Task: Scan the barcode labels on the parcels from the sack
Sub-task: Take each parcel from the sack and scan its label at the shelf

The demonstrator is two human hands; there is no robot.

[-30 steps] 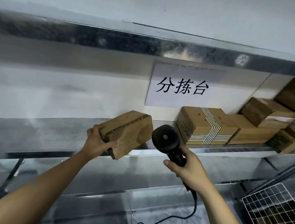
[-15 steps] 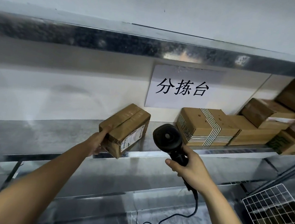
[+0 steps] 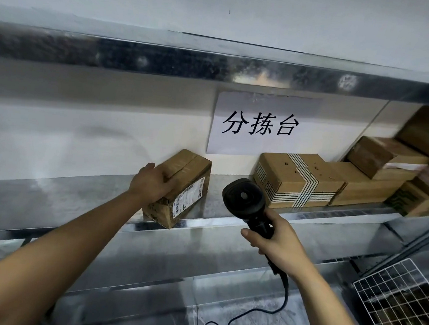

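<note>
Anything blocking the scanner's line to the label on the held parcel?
Nothing visible. The label on the parcel faces the scanner across an open gap. The left hand rests on the parcel's top left, off the label. The right hand holds the scanner handle.

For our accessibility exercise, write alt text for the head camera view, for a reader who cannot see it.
A person's left hand holds a cardboard parcel on a metal shelf, its barcode label facing a black corded scanner gripped in the right hand. More parcels sit further right, below a paper sign.
</note>
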